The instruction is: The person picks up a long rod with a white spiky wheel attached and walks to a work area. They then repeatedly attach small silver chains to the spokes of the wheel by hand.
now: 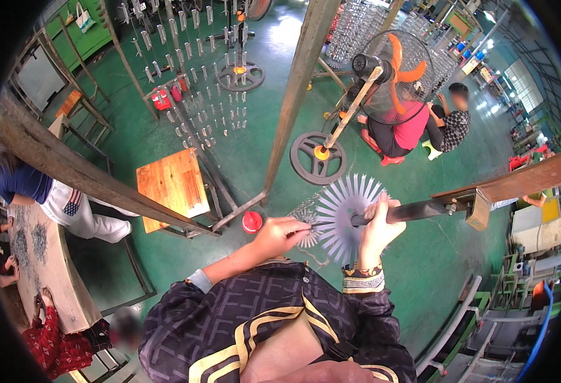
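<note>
Many thin metal blades fan stiffly and, I judge, sharply from the spoked wheel between my hands, left hand pinching one blade, right hand gripping the dark bar at its hub.

This is a factory workshop hall with a green painted concrete floor. Rows of small metal pieces hang from a tall steel rack, and an orange-bladed pedestal fan stands beside seated workers.

Left hand fisted, forearm bare, right hand raised, fingers curled closed, wrist cuffed
</note>
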The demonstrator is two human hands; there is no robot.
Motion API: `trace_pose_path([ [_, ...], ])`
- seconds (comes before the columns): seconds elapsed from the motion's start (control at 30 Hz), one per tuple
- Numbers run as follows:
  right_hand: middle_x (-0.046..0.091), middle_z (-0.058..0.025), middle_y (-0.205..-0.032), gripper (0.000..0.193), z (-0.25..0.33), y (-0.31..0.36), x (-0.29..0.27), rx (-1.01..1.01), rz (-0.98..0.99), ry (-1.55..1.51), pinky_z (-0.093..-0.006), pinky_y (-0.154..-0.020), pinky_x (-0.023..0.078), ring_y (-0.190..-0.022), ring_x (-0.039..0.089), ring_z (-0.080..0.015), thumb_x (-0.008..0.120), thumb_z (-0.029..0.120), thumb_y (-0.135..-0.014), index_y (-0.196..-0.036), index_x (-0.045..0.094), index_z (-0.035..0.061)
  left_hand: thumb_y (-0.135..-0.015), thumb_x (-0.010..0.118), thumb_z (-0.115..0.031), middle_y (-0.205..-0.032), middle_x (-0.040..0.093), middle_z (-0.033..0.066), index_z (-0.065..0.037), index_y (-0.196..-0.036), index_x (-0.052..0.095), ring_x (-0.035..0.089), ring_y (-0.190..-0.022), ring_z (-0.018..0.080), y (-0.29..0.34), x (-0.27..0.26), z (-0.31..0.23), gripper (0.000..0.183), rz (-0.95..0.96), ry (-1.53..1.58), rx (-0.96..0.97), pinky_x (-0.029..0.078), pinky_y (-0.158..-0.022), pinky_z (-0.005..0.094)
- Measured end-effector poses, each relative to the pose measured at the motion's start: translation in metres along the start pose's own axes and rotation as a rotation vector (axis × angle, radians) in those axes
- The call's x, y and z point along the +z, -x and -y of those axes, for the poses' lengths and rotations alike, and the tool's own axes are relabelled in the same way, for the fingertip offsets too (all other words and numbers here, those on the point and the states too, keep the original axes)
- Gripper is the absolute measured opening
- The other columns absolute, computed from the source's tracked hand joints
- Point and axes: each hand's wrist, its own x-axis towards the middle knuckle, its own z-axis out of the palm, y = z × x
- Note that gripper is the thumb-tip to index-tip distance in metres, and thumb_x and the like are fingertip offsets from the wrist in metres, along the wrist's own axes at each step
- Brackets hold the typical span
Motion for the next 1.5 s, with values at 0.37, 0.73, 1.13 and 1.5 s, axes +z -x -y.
trace_pose_path([
  [0.37, 0.049, -0.0009, -0.061, 0.022, -0.042, 0.013, -0.012, -0.017, 0.107, 0.096, -0.0256, -0.050, 0.039, -0.054, 0.048, -0.0101, 0.059, 0.011, -0.086, -0.068, 0.048, 0.0019, -0.071, 0.073, -0.014, -0.093, 0.059, 0.0106, -0.004, -0.109, 0.058, 0.062, -0.081, 0.0205, -0.119, 0.008, -0.076, 0.043, 0.166, 0.094, 0.247, 0.051, -0.064, 0.0312],
  [0.73, 0.053, -0.0107, -0.107, 0.044, -0.079, 0.022, -0.028, -0.073, 0.154, 0.114, -0.0369, -0.086, 0.043, -0.102, 0.053, -0.0216, 0.066, 0.015, -0.077, -0.112, 0.045, 0.0006, -0.066, 0.073, -0.025, -0.076, 0.060, 0.0135, 0.000, -0.093, 0.060, 0.061, -0.071, 0.0328, -0.134, 0.049, -0.078, 0.039, 0.370, -0.097, 0.194, 0.050, -0.064, 0.0393],
  [1.13, 0.041, -0.0189, -0.129, 0.075, -0.035, -0.020, -0.069, -0.101, 0.685, 0.037, -0.0403, -0.095, 0.040, -0.119, 0.043, -0.0298, 0.075, 0.016, -0.062, -0.126, 0.039, 0.0000, -0.071, 0.068, -0.021, -0.073, 0.061, 0.0157, 0.001, -0.094, 0.059, 0.061, -0.062, 0.0325, -0.143, 0.054, -0.063, 0.033, 0.459, 0.042, 0.195, 0.048, -0.055, 0.0375],
  [1.5, 0.063, -0.0206, -0.097, 0.052, 0.025, -0.056, -0.037, -0.117, 0.705, -0.109, -0.0468, -0.097, 0.036, -0.108, 0.054, -0.0323, 0.067, 0.026, -0.077, -0.115, 0.050, -0.0049, -0.065, 0.068, -0.016, -0.070, 0.059, 0.0164, 0.001, -0.089, 0.058, 0.061, -0.069, 0.0339, -0.144, 0.057, -0.053, 0.031, 0.599, -0.005, 0.221, 0.049, -0.060, 0.0396],
])
